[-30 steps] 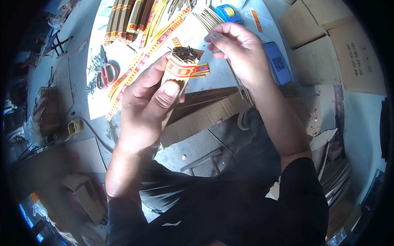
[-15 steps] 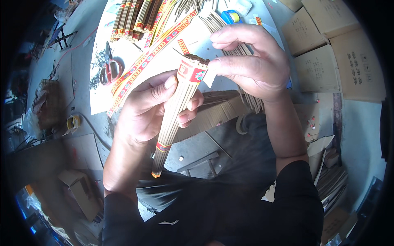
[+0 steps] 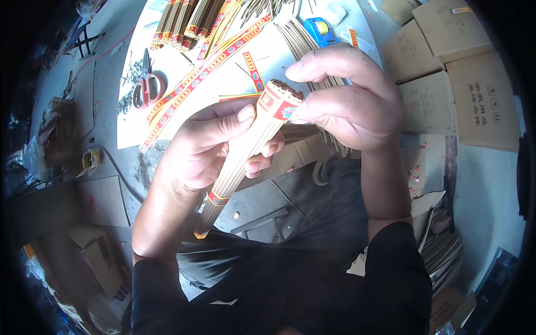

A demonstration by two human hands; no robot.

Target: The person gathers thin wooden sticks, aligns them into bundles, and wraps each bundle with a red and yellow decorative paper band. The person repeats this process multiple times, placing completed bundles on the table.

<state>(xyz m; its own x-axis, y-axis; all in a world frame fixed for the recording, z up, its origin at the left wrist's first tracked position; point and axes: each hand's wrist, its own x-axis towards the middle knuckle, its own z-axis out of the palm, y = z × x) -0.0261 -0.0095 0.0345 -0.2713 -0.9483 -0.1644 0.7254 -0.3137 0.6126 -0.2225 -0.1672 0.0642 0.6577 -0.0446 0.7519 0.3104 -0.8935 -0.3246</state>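
Note:
My left hand point(image 3: 215, 142) is wrapped round a bundle of incense sticks point(image 3: 237, 155), tilted with its upper end away from me. Around the upper end runs a red and gold paper band point(image 3: 274, 103) with a flower design. A narrower red band circles the bundle lower down, and its bottom tip is yellow-orange. My right hand point(image 3: 357, 100) is at the upper end, its thumb touching the edge of the wide band. Its index finger is raised apart from the thumb, with a gap between them. The other right fingers are mostly hidden.
On the white table point(image 3: 184, 67) lie red-handled scissors point(image 3: 148, 89), long printed paper strips point(image 3: 206, 72), finished bundles point(image 3: 181, 25), loose sticks point(image 3: 293, 36) and a blue tape dispenser point(image 3: 320, 32). Cardboard boxes point(image 3: 483, 106) are stacked at the right.
The bundle and both hands have shifted slightly in the picture. A loose pale paper end that stuck out beside the wide band no longer shows. The right thumb now lies against the band's edge.

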